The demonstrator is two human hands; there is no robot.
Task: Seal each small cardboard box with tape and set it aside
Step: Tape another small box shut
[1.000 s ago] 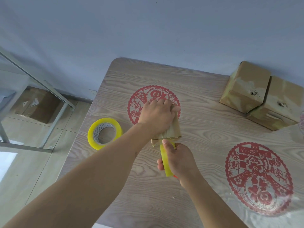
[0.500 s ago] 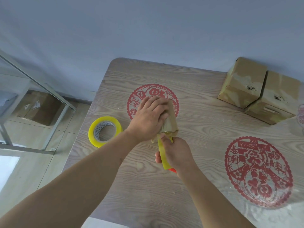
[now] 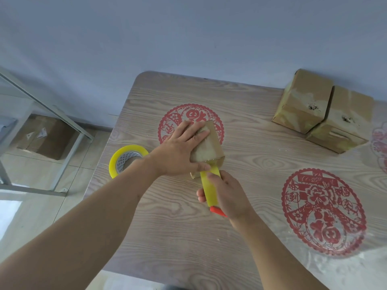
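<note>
Brown cardboard box (image 3: 209, 143) sits mid-desk (image 3: 251, 160), toward the far edge, under your flat left hand (image 3: 178, 151), fingers straight across its top. Your right hand (image 3: 228, 195) curls around the yellow tape roll (image 3: 209, 185) touching the box's near edge.

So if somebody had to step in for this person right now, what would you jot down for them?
Left hand: lies flat on the small box at mid-table, thumb pressing the tape end down.
Right hand: grips the yellow tape roll with its red-handled dispenser at the box's near edge; tape not yet cut.
Spare tape roll: near the table's left edge.
Done: two taped boxes sit side by side at the far right.
Left: finish this strip, cut it, set the box with the others.
</note>
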